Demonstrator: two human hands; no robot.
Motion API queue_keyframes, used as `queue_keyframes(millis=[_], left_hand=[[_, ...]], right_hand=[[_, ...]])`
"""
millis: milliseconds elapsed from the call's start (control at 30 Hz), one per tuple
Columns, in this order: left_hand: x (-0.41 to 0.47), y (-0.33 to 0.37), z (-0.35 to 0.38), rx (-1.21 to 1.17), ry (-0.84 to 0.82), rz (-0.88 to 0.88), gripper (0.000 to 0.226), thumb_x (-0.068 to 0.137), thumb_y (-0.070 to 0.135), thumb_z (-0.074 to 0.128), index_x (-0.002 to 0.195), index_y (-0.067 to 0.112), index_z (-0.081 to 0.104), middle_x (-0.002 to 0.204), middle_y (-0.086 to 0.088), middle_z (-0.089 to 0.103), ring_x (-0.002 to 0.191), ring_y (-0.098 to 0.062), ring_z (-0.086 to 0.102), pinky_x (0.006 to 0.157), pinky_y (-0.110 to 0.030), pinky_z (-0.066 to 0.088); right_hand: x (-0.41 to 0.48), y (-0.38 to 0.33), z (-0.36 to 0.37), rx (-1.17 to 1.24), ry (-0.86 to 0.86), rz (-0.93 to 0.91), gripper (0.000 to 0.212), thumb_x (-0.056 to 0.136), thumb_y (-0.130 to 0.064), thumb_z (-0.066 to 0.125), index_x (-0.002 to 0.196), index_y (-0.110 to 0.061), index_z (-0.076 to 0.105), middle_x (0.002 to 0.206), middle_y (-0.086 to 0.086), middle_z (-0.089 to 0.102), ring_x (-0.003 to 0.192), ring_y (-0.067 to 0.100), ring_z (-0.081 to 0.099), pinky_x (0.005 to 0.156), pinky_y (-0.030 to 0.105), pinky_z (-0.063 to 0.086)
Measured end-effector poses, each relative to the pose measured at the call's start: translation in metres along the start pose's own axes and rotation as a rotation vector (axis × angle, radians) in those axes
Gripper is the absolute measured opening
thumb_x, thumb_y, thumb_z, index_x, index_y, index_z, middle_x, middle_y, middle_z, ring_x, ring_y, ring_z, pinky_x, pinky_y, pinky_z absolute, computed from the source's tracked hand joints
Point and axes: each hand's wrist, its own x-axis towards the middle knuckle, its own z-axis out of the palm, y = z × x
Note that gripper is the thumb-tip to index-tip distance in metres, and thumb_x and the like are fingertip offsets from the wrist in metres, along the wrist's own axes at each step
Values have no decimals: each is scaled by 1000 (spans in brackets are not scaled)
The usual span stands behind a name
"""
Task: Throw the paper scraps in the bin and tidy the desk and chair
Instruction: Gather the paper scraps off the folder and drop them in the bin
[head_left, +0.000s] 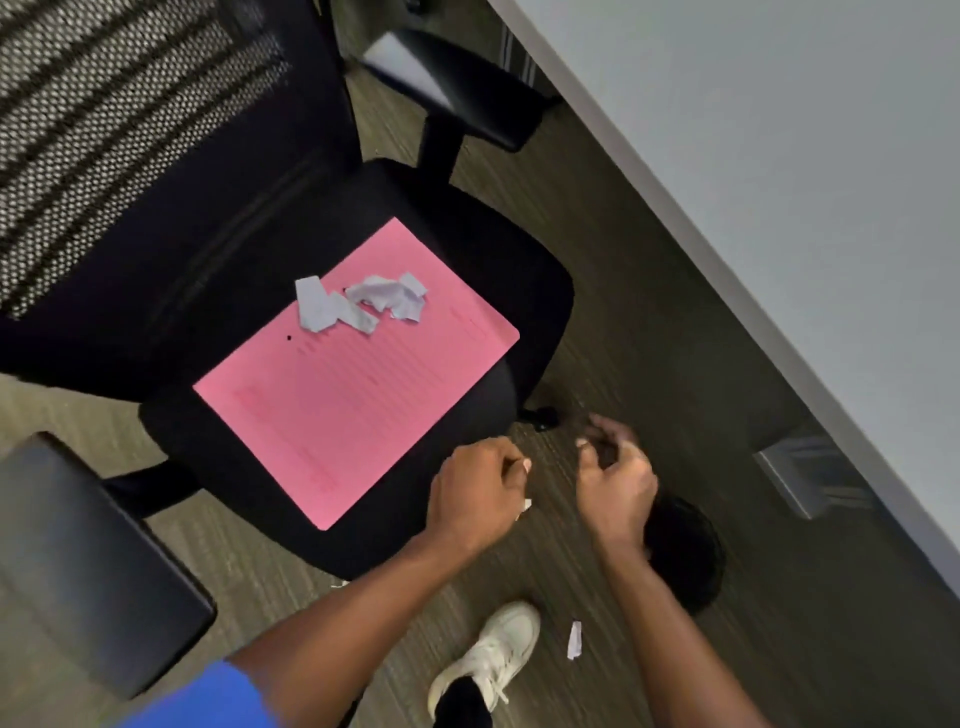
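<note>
A black office chair (218, 291) fills the left of the view. On its seat lies a pink sheet (358, 389), and a small heap of white paper scraps (358, 304) rests on the sheet's far end. My left hand (475, 493) hovers at the seat's front corner, closed, with a bit of white paper showing under its fingers. My right hand (615, 478) is over the floor just right of it, fingers curled and apart, with nothing visible in it. One more paper scrap (574, 640) lies on the floor beside my white shoe (493, 654).
A grey desk top (779, 156) runs along the right, its metal leg foot (800, 478) on the striped carpet. The chair's armrests are at the top centre (457, 88) and bottom left (78, 561). A dark round shape (685, 556) sits on the floor under my right wrist.
</note>
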Motion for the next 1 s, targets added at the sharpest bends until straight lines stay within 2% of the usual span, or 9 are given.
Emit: queue_keyframes(millis=[133, 267, 367, 433, 533, 633, 733, 900, 1000], left_hand=[[14, -28, -66, -14, 284, -12, 17, 100, 44, 65, 96, 28, 72, 97, 10, 74, 89, -16, 68, 77, -39, 59], [46, -65, -120, 94, 529, -94, 46, 94, 49, 75, 126, 19, 60, 134, -1, 55, 126, -22, 51, 82, -36, 55], [74, -89, -144, 219, 528, -163, 80, 85, 55, 81, 144, 16, 45, 157, -12, 36, 139, -32, 40, 78, -45, 62], [90, -99, -151, 266, 480, -180, 96, 83, 60, 81, 156, 18, 35, 167, -18, 23, 148, -37, 34, 86, -46, 60], [106, -107, -152, 325, 415, -150, 111, 84, 70, 74, 167, 22, 20, 174, -22, 11, 157, -40, 25, 101, -45, 55], [117, -112, -149, 447, 391, -84, 105, 87, 75, 65, 168, 27, 18, 174, -23, 8, 156, -40, 24, 113, -46, 48], [124, -112, -146, 508, 392, -2, 89, 92, 67, 65, 165, 28, 32, 172, -23, 18, 150, -37, 34, 111, -45, 47], [127, -122, -140, 443, 420, 57, 46, 101, 44, 63, 142, 21, 64, 157, -15, 41, 136, -31, 44, 106, -41, 52], [126, -128, -137, 385, 444, 92, 30, 102, 31, 66, 127, 16, 73, 148, -12, 48, 128, -28, 46, 104, -38, 54]], right_hand=[[2, -58, 27, -12, -33, -291, 40, 91, -9, 76, 128, -22, 68, 116, -4, 68, 95, 11, 70, 85, 39, 61], [12, -111, 64, -184, -264, -420, 66, 92, -27, 77, 148, -42, 45, 139, -6, 47, 105, 12, 66, 82, 38, 64], [23, -146, 92, -386, -395, -492, 83, 92, -32, 76, 156, -52, 26, 160, 0, 30, 129, 25, 57, 93, 49, 62], [29, -167, 110, -505, -419, -539, 87, 93, -30, 76, 159, -49, 22, 168, 7, 23, 144, 31, 46, 102, 49, 57], [38, -191, 136, -587, -455, -567, 92, 93, -26, 77, 161, -47, 20, 172, 14, 16, 151, 35, 38, 100, 47, 56], [45, -204, 157, -649, -499, -625, 95, 91, -28, 79, 161, -49, 19, 172, 16, 15, 155, 38, 28, 98, 52, 58], [49, -212, 169, -748, -521, -705, 95, 91, -26, 79, 162, -48, 20, 171, 17, 16, 155, 39, 22, 92, 50, 56], [50, -211, 175, -786, -506, -765, 62, 99, -30, 67, 154, -43, 44, 161, 14, 32, 144, 35, 32, 81, 47, 58], [52, -201, 171, -725, -471, -742, 42, 98, -32, 70, 140, -33, 64, 144, 10, 45, 130, 31, 42, 75, 40, 53]])
